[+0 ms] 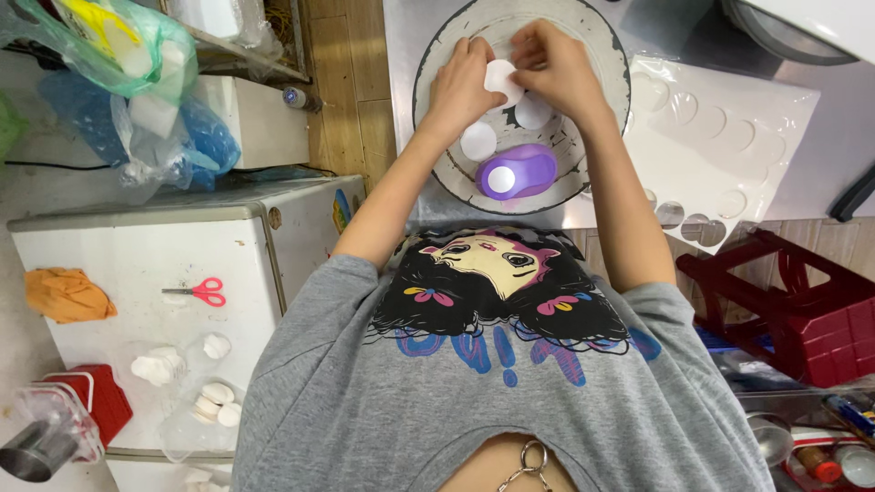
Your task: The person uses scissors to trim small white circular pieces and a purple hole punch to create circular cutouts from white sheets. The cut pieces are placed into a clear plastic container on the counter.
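White, round and thin, a small disc (500, 76) sits pinched between both hands over a worn round tray (609, 55): the left hand (461, 84) has its grip closed on the disc's left edge, and the right hand (552, 62) has its fingers closed on the right edge. Two more white discs (478, 141) lie on the tray just below. Nearer the body rests a purple hole punch (517, 171). Right of the tray, on the table (838, 146), lies a white sheet (720, 137) full of round cut-outs.
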